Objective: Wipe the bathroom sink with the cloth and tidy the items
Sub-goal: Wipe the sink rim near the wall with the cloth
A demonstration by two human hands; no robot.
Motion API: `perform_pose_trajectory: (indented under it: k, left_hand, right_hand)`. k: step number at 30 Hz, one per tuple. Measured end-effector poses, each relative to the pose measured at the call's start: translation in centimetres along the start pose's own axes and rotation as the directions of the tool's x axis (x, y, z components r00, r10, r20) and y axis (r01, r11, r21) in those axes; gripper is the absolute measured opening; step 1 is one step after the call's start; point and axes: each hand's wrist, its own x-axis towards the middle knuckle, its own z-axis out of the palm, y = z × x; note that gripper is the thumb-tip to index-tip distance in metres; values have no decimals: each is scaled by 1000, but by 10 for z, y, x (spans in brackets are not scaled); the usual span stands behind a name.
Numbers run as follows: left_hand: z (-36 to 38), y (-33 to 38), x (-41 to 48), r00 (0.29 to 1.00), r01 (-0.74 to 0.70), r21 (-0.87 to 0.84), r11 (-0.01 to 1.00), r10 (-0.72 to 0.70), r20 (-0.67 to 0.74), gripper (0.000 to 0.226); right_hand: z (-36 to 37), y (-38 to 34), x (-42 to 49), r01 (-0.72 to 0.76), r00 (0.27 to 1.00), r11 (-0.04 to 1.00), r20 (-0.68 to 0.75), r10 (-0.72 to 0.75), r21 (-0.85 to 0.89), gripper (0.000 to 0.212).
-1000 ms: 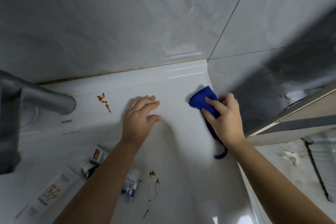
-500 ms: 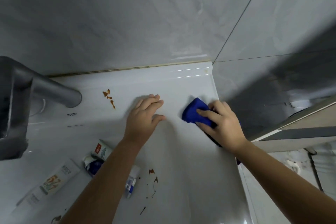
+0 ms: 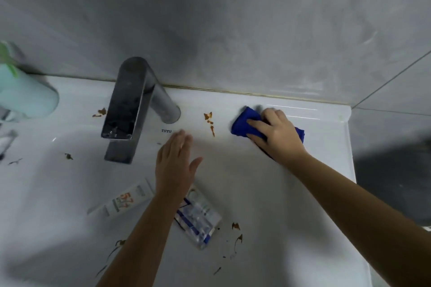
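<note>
White ceramic of the bathroom sink (image 3: 268, 193) is lying under grey wall tiles (image 3: 233, 30), and brown stains are spotting it. The step in hand, I judge, is the wiping of the back ledge, with most of the task waiting.

Going from the left, four things are sitting on the sink: a pale green bottle (image 3: 25, 98) at 9 o'clock of the view, the metal faucet (image 3: 130, 109) at 11 o'clock, a toothpaste tube (image 3: 121, 204) at 7 o'clock and a blue and white packet (image 3: 203, 219) at 6 o'clock. The loose ones will probably need lifting away before the wiping can be reaching there.

The nearest stain (image 3: 210, 122) is lying at 9 o'clock from the blue cloth (image 3: 242, 123), near it but not touched. For doing this well, the cloth should be travelling toward that stain under firm, even pressure and folded, so that the brown is being lifted and not smeared toward the faucet base.

The left hand (image 3: 175, 165) is reaching over the middle of the sink, palm down, holding nothing. Its fingers are straight and pressed together, and the thumb is standing apart. I cannot tell whether it is touching the ceramic.

The right hand (image 3: 277, 137), at 2 o'clock of the view, is pressing the cloth onto the ledge. Its fingers are laid flat over the fabric, slightly spread, and the forearm is coming in from 4 o'clock.
</note>
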Motion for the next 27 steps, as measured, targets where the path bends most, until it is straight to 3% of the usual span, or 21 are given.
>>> perform_pose_trajectory:
  k: [5, 8, 12, 15, 18, 21, 24, 25, 27]
  left_hand:
    - [3, -14, 2, 998, -55, -28, 998, 56, 13, 71]
    - [2, -21, -2, 995, -95, -13, 995, 95, -33, 59]
    - [-8, -24, -25, 992, -33, -96, 995, 21, -126, 50]
    - [-9, -21, -39, 992, -28, -147, 989, 9, -127, 49]
    - [-8, -22, -45, 994, -36, -161, 986, 20, -104, 47]
    - [-5, -27, -46, 996, -12, -145, 989, -1, -93, 48]
    - [-6, -29, -47, 995, 10, -166, 986, -26, -96, 47]
    - [-6, -29, -47, 995, 14, -169, 985, -31, -98, 46]
    - [-7, -27, -46, 995, 16, -171, 985, -33, -94, 46]
  right_hand:
    - [46, -46, 80, 250, 968, 967, 8, -250, -36, 30]
    - [56, -71, 99, 277, 959, 961, 56, -277, 4, 32]
    - [33, -53, 38, 282, 948, 953, 121, -294, 107, 32]
    - [20, -40, 17, 185, 977, 980, 95, -192, 74, 36]
    - [38, -56, 61, 54, 998, 996, 28, -56, 69, 34]
    - [57, -86, 77, 90, 994, 994, 59, -93, 60, 35]
    - [42, -73, 37, 119, 986, 991, 111, -126, 62, 38]
    - [32, -60, 24, 55, 995, 997, 85, -58, 45, 39]
    - [19, -41, 9, -207, 978, 978, -15, 207, 16, 41]
